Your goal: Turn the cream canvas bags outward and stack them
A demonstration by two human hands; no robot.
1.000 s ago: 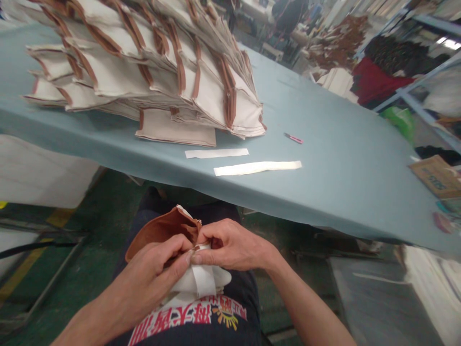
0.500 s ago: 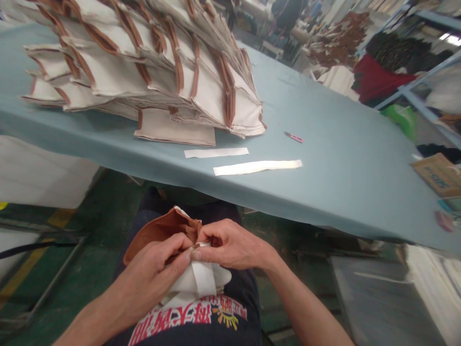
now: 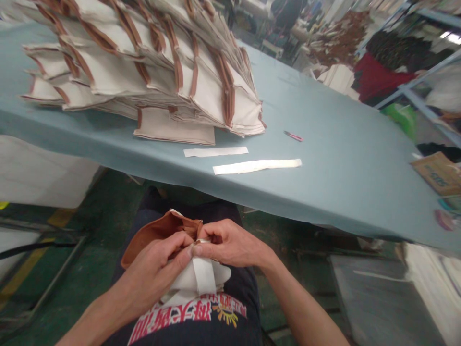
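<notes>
In my lap lies a fabric piece (image 3: 153,236), brown on one face and off-white on the other, bunched and folded. My left hand (image 3: 167,254) is closed on its edge, thumb and fingers pinching. Right beside it my right hand (image 3: 225,242) pinches the same edge, the fingertips of both hands almost touching. A white strip (image 3: 204,276) hangs down from under the right fingertips over the off-white cloth. What exactly sits between the fingertips is hidden.
On the blue-covered table (image 3: 345,158) stands a large stack of off-white pieces with brown edging (image 3: 151,72). Near its front edge lie two white strips (image 3: 257,166) and small pink-handled snips (image 3: 293,136). A cardboard box (image 3: 437,174) is at the far right.
Both hands stay in nearly the same place, with only slight finger movement. The brown part of the fabric has sunk and shifted a little to the left.
</notes>
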